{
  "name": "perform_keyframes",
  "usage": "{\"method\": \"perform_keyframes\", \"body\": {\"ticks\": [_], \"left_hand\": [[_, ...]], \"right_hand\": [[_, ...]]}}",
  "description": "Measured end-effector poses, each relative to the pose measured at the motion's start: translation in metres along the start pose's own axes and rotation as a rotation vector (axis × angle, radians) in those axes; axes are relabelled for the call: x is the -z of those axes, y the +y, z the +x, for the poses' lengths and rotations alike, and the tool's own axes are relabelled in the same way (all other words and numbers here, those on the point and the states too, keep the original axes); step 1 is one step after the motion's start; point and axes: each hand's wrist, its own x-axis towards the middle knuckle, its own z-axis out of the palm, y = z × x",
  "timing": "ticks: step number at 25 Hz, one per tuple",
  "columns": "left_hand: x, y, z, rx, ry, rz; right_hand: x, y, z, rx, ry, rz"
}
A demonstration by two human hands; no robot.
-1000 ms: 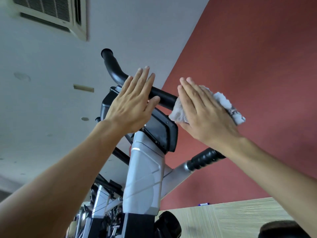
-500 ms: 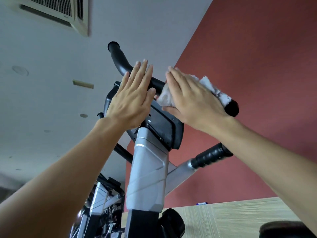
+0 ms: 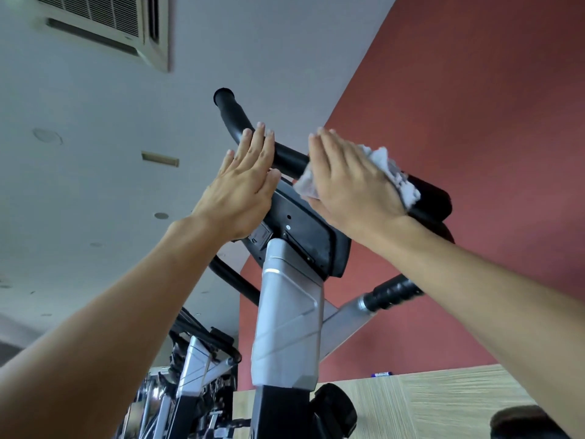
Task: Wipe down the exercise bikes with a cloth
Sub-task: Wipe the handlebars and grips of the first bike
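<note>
On handlebar [image 3: 286,158]: right hand [image 3: 351,182] pressing cloth [image 3: 392,172].

White cloth [image 3: 397,175], black handlebar [image 3: 286,156], silver-grey bike column [image 3: 288,324], red wall [image 3: 493,90].

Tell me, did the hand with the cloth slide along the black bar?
Yes. The right hand pressing the cloth slid leftward along the handlebar, closing in on the left hand, and uncovered the bar's right end.
</note>
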Motion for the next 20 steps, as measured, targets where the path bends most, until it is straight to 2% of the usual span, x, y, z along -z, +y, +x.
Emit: {"method": "perform_keyframes", "body": {"ticks": [2,5,8,10,15,18,20], "left_hand": [[0.000,0.004,-0.001,0.033,0.038,-0.019],[0.003,0.005,-0.005,0.050,0.060,0.034],[0.009,0.005,-0.009,0.052,0.012,0.075],[0.011,0.004,-0.008,0.059,-0.016,0.071],[0.011,0.009,-0.002,0.097,-0.049,-0.037],[0.020,0.006,0.000,0.103,-0.046,0.026],[0.027,0.004,-0.001,0.106,-0.050,0.109]], "right_hand": [[0.001,-0.008,0.019,0.014,-0.039,0.045],[0.013,0.014,-0.006,0.099,-0.060,0.076],[0.024,0.038,-0.056,0.133,-0.002,-0.071],[0.023,0.038,-0.072,0.063,0.035,-0.134],[0.005,-0.001,-0.014,0.002,0.074,-0.140],[-0.001,-0.030,0.025,0.077,0.040,-0.070],[0.003,-0.028,0.025,0.045,-0.001,-0.036]]}}
